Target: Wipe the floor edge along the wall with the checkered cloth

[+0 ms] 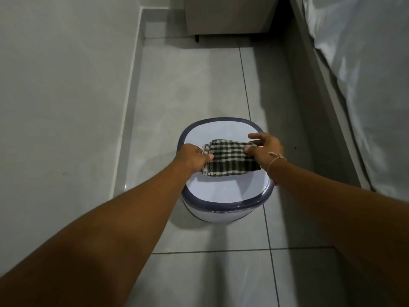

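Note:
A dark green and white checkered cloth (231, 157) is stretched between both hands above a white basin with a dark blue rim (223, 201). My left hand (193, 159) grips the cloth's left end in a fist. My right hand (264, 145) pinches the right end between thumb and fingers, a thin string bracelet on its wrist. The wall (62, 89) runs along the left, and the floor edge with its tiled skirting (127, 120) stretches away beside it.
Grey floor tiles (199, 85) lead to a pale cabinet on short dark legs (228, 16) at the far end. On the right stands a bed base draped with a white sheet (363, 80). The basin sits on the floor between wall and bed.

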